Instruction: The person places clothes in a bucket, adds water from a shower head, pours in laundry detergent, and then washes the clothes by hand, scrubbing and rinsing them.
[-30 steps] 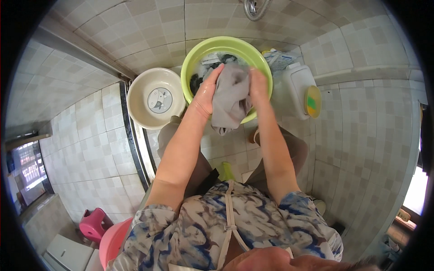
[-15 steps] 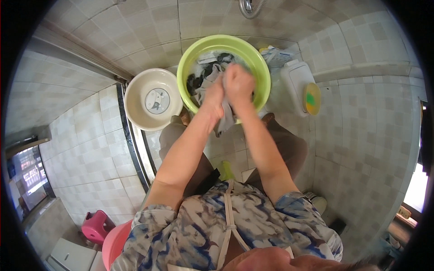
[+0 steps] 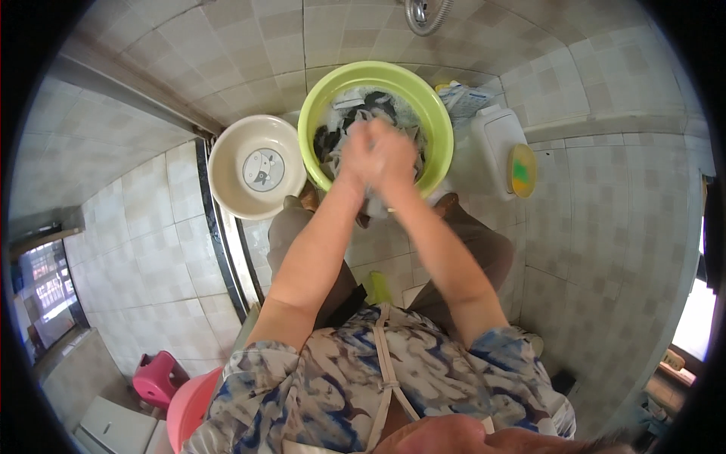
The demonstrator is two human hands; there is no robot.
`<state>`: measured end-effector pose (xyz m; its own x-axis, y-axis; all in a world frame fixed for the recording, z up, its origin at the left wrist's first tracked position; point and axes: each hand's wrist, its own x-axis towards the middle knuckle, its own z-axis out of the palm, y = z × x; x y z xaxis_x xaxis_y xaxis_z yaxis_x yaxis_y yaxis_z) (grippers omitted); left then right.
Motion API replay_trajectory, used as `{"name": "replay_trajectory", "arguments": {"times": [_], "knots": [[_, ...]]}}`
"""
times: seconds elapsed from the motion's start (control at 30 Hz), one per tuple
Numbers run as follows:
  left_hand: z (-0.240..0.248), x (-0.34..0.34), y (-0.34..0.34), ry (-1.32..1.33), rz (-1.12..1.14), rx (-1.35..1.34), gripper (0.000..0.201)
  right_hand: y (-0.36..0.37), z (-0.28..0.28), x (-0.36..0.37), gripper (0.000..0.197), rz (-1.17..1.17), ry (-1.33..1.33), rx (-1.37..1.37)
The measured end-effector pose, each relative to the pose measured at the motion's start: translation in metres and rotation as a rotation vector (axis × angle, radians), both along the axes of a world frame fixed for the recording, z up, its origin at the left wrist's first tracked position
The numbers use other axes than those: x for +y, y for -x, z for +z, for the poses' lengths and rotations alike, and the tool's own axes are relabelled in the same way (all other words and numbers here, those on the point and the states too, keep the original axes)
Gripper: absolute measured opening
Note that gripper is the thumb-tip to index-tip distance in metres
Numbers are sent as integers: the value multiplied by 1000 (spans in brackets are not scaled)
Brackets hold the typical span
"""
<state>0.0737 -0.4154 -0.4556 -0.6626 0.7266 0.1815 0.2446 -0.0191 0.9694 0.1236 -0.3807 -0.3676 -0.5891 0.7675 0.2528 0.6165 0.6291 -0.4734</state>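
My left hand (image 3: 353, 157) and my right hand (image 3: 392, 155) are closed and pressed together over the near part of a lime-green basin (image 3: 443, 130), both blurred by motion. A grey cloth (image 3: 376, 205) is gripped between them, and one end hangs over the basin's near rim. More of the cloth spreads into the basin beneath my fingers, which hide its middle. Dark wet clothes (image 3: 327, 141) and a small white item (image 3: 349, 99) lie in sudsy water (image 3: 407, 113) beyond my hands.
Left of the green basin stands a cream basin (image 3: 227, 193) with a cartoon animal on its bottom. At right are a plastic bag (image 3: 463, 102), a white container (image 3: 493, 144) and a yellow-green oval dish (image 3: 522, 171). A shower hose (image 3: 429, 19) hangs ahead. A pink stool (image 3: 155, 378) stands behind left.
My right hand has come down and left against my left hand, bunching the grey cloth between them. Less of the cloth shows below my hands.
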Motion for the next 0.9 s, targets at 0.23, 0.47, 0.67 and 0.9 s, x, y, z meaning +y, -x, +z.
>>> {"name": "replay_trajectory", "arguments": {"times": [0.23,0.47,0.67,0.9], "knots": [[55,1,-13,73,45,-1271,31,3,-30,32,37,-228,27,4],[38,-34,41,346,19,-691,39,26,2,-71,43,53,126,153],[52,-15,3,-25,-172,-1542,34,-2,-29,49,52,-192,355,-62],[60,1,15,-209,-349,-1599,33,-80,-46,48,50,10,1404,673]]}}
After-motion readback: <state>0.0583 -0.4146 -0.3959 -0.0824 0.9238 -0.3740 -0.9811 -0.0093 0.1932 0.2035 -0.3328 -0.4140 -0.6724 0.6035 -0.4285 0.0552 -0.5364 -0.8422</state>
